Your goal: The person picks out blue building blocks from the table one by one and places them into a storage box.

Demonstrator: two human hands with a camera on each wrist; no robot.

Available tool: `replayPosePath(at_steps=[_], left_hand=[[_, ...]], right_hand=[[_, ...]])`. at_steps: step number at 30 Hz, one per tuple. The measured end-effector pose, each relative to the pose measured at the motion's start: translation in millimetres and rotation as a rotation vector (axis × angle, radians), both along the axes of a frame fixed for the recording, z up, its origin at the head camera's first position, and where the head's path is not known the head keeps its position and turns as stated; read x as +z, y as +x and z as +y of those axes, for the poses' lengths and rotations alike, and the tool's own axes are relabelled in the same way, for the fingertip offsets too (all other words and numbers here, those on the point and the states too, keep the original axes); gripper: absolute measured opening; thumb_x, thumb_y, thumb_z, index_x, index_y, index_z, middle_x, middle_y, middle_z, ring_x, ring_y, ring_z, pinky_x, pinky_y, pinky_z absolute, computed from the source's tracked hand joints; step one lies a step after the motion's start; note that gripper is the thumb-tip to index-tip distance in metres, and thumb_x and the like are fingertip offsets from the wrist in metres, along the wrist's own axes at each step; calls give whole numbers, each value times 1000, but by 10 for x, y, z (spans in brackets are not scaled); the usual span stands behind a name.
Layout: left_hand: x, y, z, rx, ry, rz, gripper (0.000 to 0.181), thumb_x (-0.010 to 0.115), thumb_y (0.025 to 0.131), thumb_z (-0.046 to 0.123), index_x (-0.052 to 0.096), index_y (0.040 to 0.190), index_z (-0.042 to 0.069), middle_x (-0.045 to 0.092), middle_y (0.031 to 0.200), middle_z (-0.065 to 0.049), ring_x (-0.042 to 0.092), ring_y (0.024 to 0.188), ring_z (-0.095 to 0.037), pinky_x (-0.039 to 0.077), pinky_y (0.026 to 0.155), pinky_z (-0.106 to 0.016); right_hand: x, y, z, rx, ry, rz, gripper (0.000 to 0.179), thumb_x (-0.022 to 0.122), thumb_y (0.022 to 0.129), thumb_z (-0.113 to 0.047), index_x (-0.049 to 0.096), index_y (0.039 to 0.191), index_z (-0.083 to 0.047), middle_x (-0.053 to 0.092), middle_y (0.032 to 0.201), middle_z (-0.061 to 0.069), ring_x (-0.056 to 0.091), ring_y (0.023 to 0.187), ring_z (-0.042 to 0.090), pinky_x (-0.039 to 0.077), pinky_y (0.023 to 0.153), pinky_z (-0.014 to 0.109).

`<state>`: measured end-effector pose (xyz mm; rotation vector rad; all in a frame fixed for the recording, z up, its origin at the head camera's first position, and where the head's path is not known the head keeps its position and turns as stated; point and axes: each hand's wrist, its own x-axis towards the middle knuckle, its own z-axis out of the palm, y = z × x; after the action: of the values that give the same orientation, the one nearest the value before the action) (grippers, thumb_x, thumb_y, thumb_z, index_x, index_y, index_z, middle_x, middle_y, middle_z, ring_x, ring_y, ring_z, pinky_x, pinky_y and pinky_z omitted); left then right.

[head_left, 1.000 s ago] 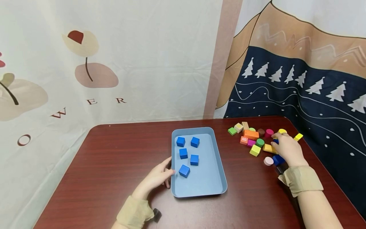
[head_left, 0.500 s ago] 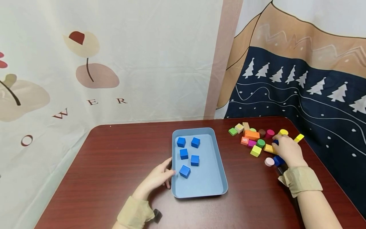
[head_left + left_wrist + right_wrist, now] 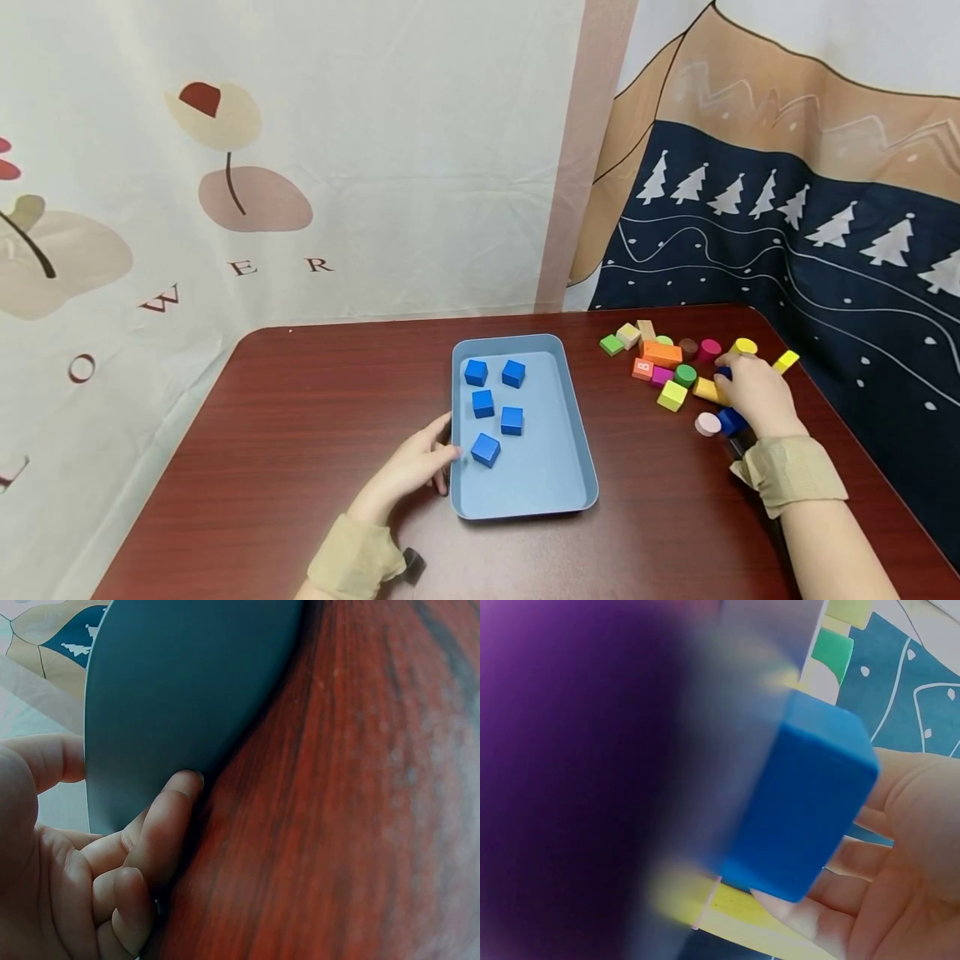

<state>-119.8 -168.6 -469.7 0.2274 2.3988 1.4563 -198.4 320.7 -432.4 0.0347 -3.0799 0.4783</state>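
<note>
My left hand (image 3: 408, 465) holds the left side of a light blue tray (image 3: 562, 450), thumb at the rim and fingers against the outer wall (image 3: 172, 712). Several blue cubes (image 3: 485, 450) lie inside the tray. At the right, my right hand (image 3: 756, 392) reaches down into a group of coloured blocks, with a small blue block (image 3: 723, 372) between its thumb and fingers. Another blue block (image 3: 731, 421) lies below the hand, beside a pale pink disc (image 3: 707, 424). In the right wrist view, a large blue block (image 3: 802, 795) hides part of the fingers.
Around the right hand lie an orange block (image 3: 662, 354), a green cylinder (image 3: 685, 375), a yellow-green cube (image 3: 672, 396), a yellow cylinder (image 3: 744, 345) and more pieces. The dark red table (image 3: 300, 417) ends at a printed curtain (image 3: 420, 167). A blurred purple shape (image 3: 570, 780) fills the right wrist view's left.
Both hands stay almost where they were, the left at the tray and the right among the blocks. The head view shifts very slightly.
</note>
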Motion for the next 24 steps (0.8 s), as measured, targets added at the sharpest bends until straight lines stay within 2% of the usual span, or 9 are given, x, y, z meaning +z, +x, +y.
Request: replayPosePath(at_steps=[10,24], left_hand=[[20,7,2,3,4,-8,64,59,92,20,32,148,3,56,54,-7,57,44,-24,45,45,-34],[13,1,2,-8,3,9,65,59,91,21,33,147,3,56,51,-8,57,43,-23,46,44,-33]], right_hand=[[72,21,-14,20,-4,66,32,62,90,-11,60,111,13,56,108,37,55,84,47,46,72,62],[232,81,-152,22,-18,160,31,61,91,-11,61,112,11,54,113,35,55,93,49,44,78,63]])
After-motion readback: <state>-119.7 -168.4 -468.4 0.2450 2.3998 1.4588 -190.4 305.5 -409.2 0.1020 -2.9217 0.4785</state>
